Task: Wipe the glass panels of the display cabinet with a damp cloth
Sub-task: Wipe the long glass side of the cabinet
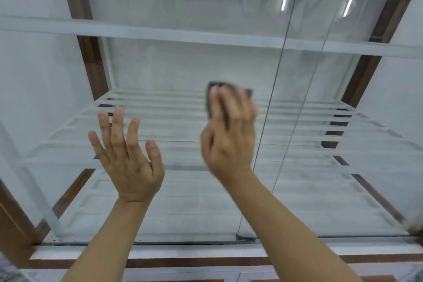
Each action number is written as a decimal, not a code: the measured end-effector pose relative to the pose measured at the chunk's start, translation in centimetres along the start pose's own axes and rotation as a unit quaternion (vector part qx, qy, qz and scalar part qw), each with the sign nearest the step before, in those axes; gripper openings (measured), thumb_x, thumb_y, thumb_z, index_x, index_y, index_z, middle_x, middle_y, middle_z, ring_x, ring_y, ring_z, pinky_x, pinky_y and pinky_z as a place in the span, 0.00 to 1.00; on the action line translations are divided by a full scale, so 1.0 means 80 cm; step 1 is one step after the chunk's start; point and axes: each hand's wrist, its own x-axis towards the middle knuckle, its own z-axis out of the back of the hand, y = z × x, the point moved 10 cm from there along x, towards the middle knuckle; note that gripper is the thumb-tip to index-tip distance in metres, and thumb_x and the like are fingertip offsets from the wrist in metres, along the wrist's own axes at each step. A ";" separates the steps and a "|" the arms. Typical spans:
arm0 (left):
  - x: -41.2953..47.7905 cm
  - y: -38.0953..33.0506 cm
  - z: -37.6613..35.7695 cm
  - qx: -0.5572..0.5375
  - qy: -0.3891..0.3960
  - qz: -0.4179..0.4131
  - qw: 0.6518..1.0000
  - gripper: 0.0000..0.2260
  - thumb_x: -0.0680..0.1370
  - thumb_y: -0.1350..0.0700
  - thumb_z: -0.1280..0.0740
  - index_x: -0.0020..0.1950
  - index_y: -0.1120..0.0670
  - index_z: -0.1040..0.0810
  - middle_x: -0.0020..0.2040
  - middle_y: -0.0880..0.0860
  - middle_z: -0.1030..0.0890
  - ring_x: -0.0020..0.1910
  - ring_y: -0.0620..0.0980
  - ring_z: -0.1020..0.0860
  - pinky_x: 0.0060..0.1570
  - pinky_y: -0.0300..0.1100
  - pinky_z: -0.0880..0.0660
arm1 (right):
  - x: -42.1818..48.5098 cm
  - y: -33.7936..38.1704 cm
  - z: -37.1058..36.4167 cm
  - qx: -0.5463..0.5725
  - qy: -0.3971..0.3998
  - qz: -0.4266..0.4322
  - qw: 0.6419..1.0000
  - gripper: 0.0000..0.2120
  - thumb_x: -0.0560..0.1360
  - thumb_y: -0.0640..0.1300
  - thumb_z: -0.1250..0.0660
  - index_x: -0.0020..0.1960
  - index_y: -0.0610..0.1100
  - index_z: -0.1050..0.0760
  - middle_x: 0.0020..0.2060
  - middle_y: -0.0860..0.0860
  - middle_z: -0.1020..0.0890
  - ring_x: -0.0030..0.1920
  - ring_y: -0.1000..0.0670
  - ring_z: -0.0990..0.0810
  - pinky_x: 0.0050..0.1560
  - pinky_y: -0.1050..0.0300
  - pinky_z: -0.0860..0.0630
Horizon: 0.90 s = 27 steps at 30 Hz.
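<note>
Right grip (229, 139) flat on dark cloth (209, 103), fingers mostly straight, pressing it onto glass panel (160, 64), bit blurry. Cloth sits just left of vertical panel edge (273, 110). Left grip (128, 160) further left of that edge, released, fingers spread, holding nothing. Touching glass or not, can't tell. White slatted shelf (160, 110) behind glass.

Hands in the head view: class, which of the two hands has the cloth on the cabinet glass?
The right hand: its fingers press the dark cloth flat against the glass panel. The left hand is spread and holds nothing.
</note>
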 end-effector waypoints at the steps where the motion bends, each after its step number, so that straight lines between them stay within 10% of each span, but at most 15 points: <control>1: -0.002 -0.013 0.002 -0.005 -0.008 -0.003 1.000 0.20 0.83 0.58 0.43 0.75 0.60 0.36 0.77 0.63 0.36 0.82 0.60 0.46 0.78 0.65 0.49 | -0.029 0.018 -0.011 -0.011 0.036 0.056 0.998 0.26 0.79 0.40 0.40 0.77 0.38 0.34 0.74 0.45 0.34 0.78 0.41 0.38 0.79 0.42 0.40; 5: -0.015 -0.067 -0.017 -0.042 0.027 -0.075 0.996 0.22 0.84 0.56 0.44 0.78 0.57 0.39 0.82 0.59 0.42 0.83 0.59 0.48 0.79 0.63 0.50 | -0.125 -0.026 0.006 -0.100 0.105 0.161 0.976 0.29 0.79 0.43 0.41 0.79 0.43 0.36 0.78 0.48 0.36 0.80 0.45 0.39 0.81 0.48 0.43; 12: -0.028 -0.078 -0.048 0.006 0.045 -0.098 0.994 0.26 0.84 0.52 0.45 0.82 0.53 0.45 0.85 0.53 0.50 0.83 0.60 0.52 0.80 0.61 0.53 | -0.009 -0.066 0.036 -0.039 -0.012 -0.007 0.999 0.24 0.81 0.40 0.44 0.77 0.39 0.36 0.74 0.44 0.34 0.77 0.41 0.37 0.80 0.41 0.42; 18: -0.028 -0.077 -0.049 0.006 0.047 -0.104 0.993 0.25 0.84 0.52 0.45 0.82 0.54 0.44 0.85 0.52 0.50 0.83 0.60 0.52 0.80 0.61 0.54 | -0.117 -0.050 0.021 -0.087 0.097 0.149 0.980 0.27 0.79 0.42 0.41 0.77 0.43 0.34 0.75 0.48 0.33 0.81 0.46 0.41 0.81 0.47 0.44; 27: -0.028 -0.075 -0.050 0.001 0.050 -0.103 0.993 0.25 0.84 0.52 0.45 0.82 0.53 0.44 0.85 0.52 0.50 0.83 0.59 0.52 0.80 0.61 0.52 | -0.047 -0.053 0.024 -0.026 -0.002 -0.011 1.000 0.27 0.79 0.39 0.40 0.78 0.39 0.36 0.75 0.45 0.34 0.79 0.42 0.39 0.81 0.42 0.45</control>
